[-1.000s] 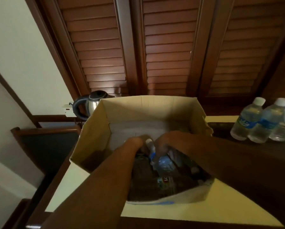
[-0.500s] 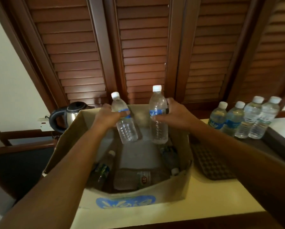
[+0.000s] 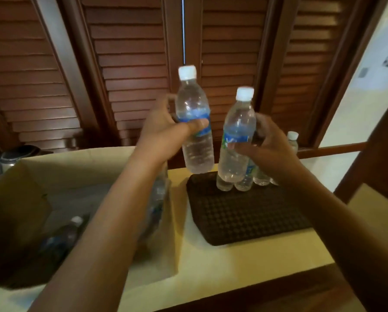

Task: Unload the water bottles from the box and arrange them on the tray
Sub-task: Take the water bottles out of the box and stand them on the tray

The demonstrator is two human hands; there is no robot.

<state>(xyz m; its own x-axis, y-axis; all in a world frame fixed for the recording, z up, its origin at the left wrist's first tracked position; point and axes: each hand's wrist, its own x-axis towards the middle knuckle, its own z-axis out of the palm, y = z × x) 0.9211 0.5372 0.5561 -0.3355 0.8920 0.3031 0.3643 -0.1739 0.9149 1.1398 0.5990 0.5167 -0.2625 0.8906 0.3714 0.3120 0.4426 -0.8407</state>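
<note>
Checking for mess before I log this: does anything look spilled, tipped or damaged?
Nothing stands out. The left hand grips the left bottle, the right hand the right bottle; both are capped, slightly tilted, near the tray. The standing bottles on the tray are upright; no spilled water shows.

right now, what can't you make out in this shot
All in the head view:
- Row of bottles on the tray: the right hand and its held bottle cover most of it, so the count is unclear.
- Box contents: dark, blurred, partly behind the left arm; only one loose bottle shows.
- Kettle: cut by the left edge and the box wall.
- Labels: too blurred to read.
</note>
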